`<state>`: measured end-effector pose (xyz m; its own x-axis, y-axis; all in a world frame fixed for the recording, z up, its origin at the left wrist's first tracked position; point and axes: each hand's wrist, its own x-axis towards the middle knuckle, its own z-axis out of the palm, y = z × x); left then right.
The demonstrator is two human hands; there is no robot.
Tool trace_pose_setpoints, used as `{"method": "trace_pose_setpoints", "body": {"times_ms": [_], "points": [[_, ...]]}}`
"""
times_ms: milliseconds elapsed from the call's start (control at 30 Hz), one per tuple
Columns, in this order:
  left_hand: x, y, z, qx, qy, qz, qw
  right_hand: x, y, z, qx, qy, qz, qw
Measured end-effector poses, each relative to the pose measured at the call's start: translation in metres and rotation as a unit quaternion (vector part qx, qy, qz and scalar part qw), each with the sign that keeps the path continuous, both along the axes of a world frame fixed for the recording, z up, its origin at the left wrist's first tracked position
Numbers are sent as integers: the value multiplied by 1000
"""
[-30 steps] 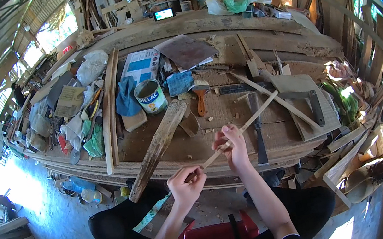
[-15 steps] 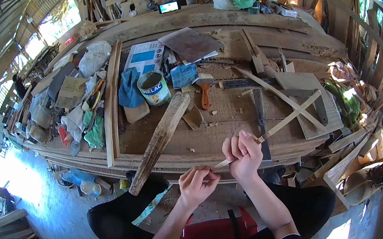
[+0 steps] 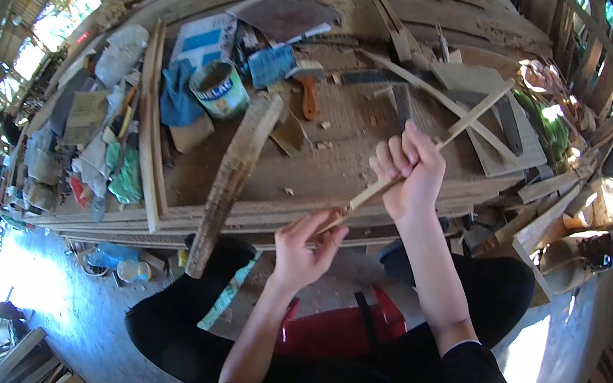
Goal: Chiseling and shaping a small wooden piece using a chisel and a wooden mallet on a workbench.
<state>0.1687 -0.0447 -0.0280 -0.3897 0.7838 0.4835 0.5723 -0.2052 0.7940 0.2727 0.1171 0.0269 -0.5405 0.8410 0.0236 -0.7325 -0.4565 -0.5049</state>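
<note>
Currently the right hand point(image 3: 410, 174) clamps its grip around a long thin pale wooden strip point(image 3: 425, 152); the left hand point(image 3: 302, 248) pinches the strip's lower end. Both hold it above the cluttered wooden bench point(image 3: 334, 164), front edge.

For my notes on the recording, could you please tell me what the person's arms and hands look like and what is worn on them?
Both forearms are bare from wrist to above the elbow. The left hand and the right hand wear no gloves, and no rings, watch or bands are visible. Short dark sleeves with a thin pale edge start near the lower edge of the picture.
</note>
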Motion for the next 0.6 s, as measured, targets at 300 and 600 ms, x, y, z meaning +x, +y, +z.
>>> {"method": "trace_pose_setpoints", "body": {"times_ms": [300, 600], "points": [[-4, -17, 18, -13, -166, -22, 986, 7, -4, 6, -56, 13, 6, 998], [-4, -11, 29, 91, 208, 42, 973, 14, -14, 12, 124, 88, 59, 987]]}}
